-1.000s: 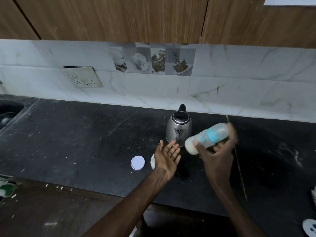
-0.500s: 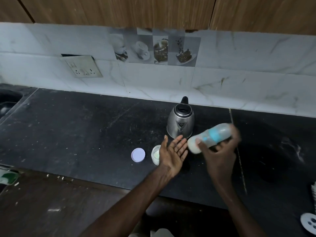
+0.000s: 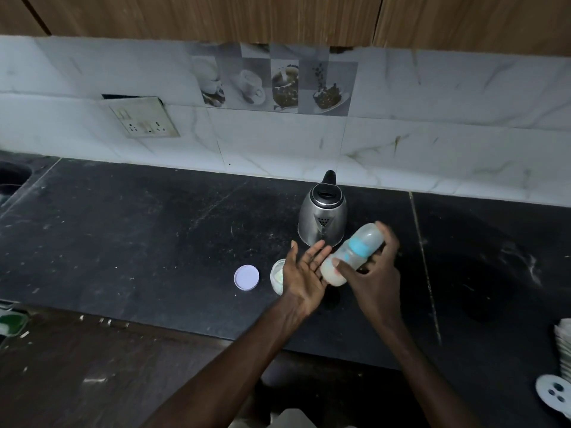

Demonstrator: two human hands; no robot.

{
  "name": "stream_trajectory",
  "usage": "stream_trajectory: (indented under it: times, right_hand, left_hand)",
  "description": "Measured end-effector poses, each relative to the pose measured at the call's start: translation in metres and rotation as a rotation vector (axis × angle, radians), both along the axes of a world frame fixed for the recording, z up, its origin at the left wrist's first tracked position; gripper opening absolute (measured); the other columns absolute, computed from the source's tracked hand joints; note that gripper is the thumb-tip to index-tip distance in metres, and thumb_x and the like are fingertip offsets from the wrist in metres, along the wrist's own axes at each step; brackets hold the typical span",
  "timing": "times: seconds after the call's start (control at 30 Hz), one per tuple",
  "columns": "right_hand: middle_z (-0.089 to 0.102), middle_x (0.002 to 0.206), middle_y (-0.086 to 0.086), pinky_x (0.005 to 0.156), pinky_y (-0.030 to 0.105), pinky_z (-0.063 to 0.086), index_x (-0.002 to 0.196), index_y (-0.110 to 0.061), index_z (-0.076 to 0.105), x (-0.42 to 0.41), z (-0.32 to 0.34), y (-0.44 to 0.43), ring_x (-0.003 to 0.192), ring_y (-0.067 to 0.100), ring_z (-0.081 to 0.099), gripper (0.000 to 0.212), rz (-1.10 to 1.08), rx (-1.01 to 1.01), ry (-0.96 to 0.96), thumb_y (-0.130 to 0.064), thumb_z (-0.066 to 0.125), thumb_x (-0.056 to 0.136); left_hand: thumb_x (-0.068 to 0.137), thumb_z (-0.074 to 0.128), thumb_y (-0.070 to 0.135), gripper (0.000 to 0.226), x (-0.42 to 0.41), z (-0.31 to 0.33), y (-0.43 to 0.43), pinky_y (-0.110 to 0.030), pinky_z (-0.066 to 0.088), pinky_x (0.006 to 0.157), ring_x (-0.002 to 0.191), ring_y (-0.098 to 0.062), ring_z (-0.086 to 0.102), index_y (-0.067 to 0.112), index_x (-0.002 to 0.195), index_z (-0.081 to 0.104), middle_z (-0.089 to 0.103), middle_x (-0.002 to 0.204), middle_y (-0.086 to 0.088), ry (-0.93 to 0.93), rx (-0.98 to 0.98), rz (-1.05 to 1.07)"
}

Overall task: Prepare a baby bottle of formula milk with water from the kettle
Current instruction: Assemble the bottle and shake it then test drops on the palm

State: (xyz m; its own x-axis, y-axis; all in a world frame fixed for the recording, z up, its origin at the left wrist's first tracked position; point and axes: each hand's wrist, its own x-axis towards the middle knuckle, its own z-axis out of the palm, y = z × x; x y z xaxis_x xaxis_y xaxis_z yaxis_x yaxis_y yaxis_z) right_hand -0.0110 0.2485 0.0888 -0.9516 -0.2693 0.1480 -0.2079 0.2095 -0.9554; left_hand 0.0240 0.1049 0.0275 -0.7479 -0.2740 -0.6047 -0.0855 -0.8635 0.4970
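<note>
Baby bottle [image 3: 360, 246] tipped in your right hand [image 3: 374, 278], fingers wrapped round it, your left hand [image 3: 304, 273] flat at its bottom end, kettle [image 3: 323, 219] at eleven o'clock.

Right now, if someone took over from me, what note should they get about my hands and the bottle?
Right hand: grip around the tilted baby bottle, capped, milky liquid inside.
Left hand: open, palm toward the bottle's base.
Kettle stands behind on the counter; small open jar and its loose lid sit left of the hands.
Done, apparently: filled, capped.
Left, likely: finish mixing, close the jar.
</note>
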Motion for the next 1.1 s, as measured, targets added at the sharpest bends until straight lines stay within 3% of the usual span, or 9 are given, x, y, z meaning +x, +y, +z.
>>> stream_trajectory:
  times: [0.13, 0.23, 0.33, 0.43, 0.6, 0.67, 0.8, 0.97, 1.1]
  right_hand:
    - [0.061, 0.144, -0.006, 0.083, 0.021, 0.063, 0.15, -0.059, 0.027, 0.0, 0.001, -0.005, 0.112, 0.001, 0.071, 0.107, -0.139, -0.125, -0.034, -0.036, 0.093, 0.07]
    - [0.056, 0.149, -0.019, 0.089, 0.028, 0.062, 0.154, -0.059, 0.023, 0.017, -0.008, -0.008, 0.116, 0.003, 0.07, 0.112, 0.137, 0.072, -0.059, -0.035, 0.092, 0.069]
    - [0.051, 0.145, -0.036, 0.088, 0.035, 0.065, 0.159, -0.052, 0.022, 0.014, -0.016, -0.007, 0.116, 0.003, 0.071, 0.117, 0.19, 0.051, -0.05, -0.041, 0.092, 0.066]
    - [0.054, 0.146, -0.029, 0.088, 0.038, 0.066, 0.159, -0.051, 0.023, 0.016, -0.011, -0.007, 0.117, 0.005, 0.071, 0.117, 0.18, 0.049, -0.022, -0.041, 0.093, 0.065]
    - [0.058, 0.134, -0.041, 0.085, 0.017, 0.062, 0.158, -0.052, 0.025, -0.009, 0.017, 0.005, 0.113, -0.002, 0.071, 0.112, -0.093, -0.163, 0.023, -0.043, 0.094, 0.07]
    - [0.056, 0.131, -0.046, 0.088, 0.015, 0.06, 0.157, -0.052, 0.024, -0.007, 0.019, 0.005, 0.116, -0.004, 0.068, 0.109, -0.232, -0.262, 0.052, -0.034, 0.094, 0.075]
    - [0.053, 0.134, -0.045, 0.083, 0.011, 0.058, 0.151, -0.06, 0.027, 0.01, 0.017, 0.002, 0.113, -0.007, 0.068, 0.113, 0.077, -0.004, 0.034, -0.018, 0.097, 0.072]
    - [0.058, 0.136, -0.036, 0.087, 0.015, 0.06, 0.158, -0.049, 0.026, -0.009, 0.033, 0.008, 0.117, -0.002, 0.069, 0.109, -0.317, -0.306, 0.107, -0.033, 0.094, 0.076]
    - [0.062, 0.14, -0.02, 0.086, 0.022, 0.062, 0.148, -0.063, 0.027, 0.014, 0.015, -0.002, 0.111, 0.001, 0.072, 0.112, 0.06, 0.026, 0.026, -0.02, 0.096, 0.071]
  left_hand:
    - [0.094, 0.044, 0.071, 0.074, 0.002, 0.004, -0.001, -0.041, 0.048, 0.107, 0.131, -0.027, 0.06, 0.012, 0.135, 0.066, 0.067, 0.139, -0.011, 0.049, 0.046, -0.008]
    - [0.096, 0.044, 0.07, 0.08, 0.003, 0.008, 0.005, -0.056, 0.035, 0.122, 0.139, -0.041, 0.052, 0.005, 0.14, 0.059, 0.06, 0.144, -0.021, 0.087, 0.099, -0.015]
    - [0.095, 0.045, 0.071, 0.082, 0.003, 0.012, 0.004, -0.058, 0.029, 0.125, 0.142, -0.043, 0.048, 0.005, 0.143, 0.057, 0.057, 0.147, -0.023, 0.104, 0.121, -0.014]
    - [0.095, 0.045, 0.071, 0.083, 0.002, 0.017, 0.004, -0.058, 0.029, 0.125, 0.143, -0.042, 0.047, 0.005, 0.143, 0.056, 0.057, 0.148, -0.022, 0.122, 0.119, -0.015]
    - [0.092, 0.04, 0.078, 0.082, -0.002, 0.018, 0.004, -0.043, 0.045, 0.111, 0.135, -0.029, 0.056, 0.014, 0.136, 0.065, 0.061, 0.146, -0.013, 0.111, 0.049, -0.062]
    - [0.09, 0.039, 0.08, 0.082, -0.004, 0.017, 0.002, -0.041, 0.041, 0.116, 0.136, -0.025, 0.056, 0.017, 0.135, 0.067, 0.064, 0.143, -0.008, 0.099, 0.017, -0.07]
    - [0.092, 0.046, 0.074, 0.084, -0.005, 0.012, 0.001, -0.055, 0.032, 0.124, 0.139, -0.037, 0.053, 0.006, 0.138, 0.062, 0.063, 0.142, -0.018, 0.094, 0.065, -0.031]
    - [0.091, 0.039, 0.079, 0.082, -0.005, 0.007, -0.003, -0.04, 0.038, 0.118, 0.134, -0.023, 0.058, 0.017, 0.138, 0.064, 0.065, 0.142, -0.006, 0.09, 0.003, -0.067]
    - [0.095, 0.045, 0.072, 0.082, -0.003, 0.008, 0.008, -0.053, 0.043, 0.115, 0.137, -0.039, 0.054, 0.005, 0.14, 0.059, 0.059, 0.146, -0.02, 0.102, 0.094, -0.037]
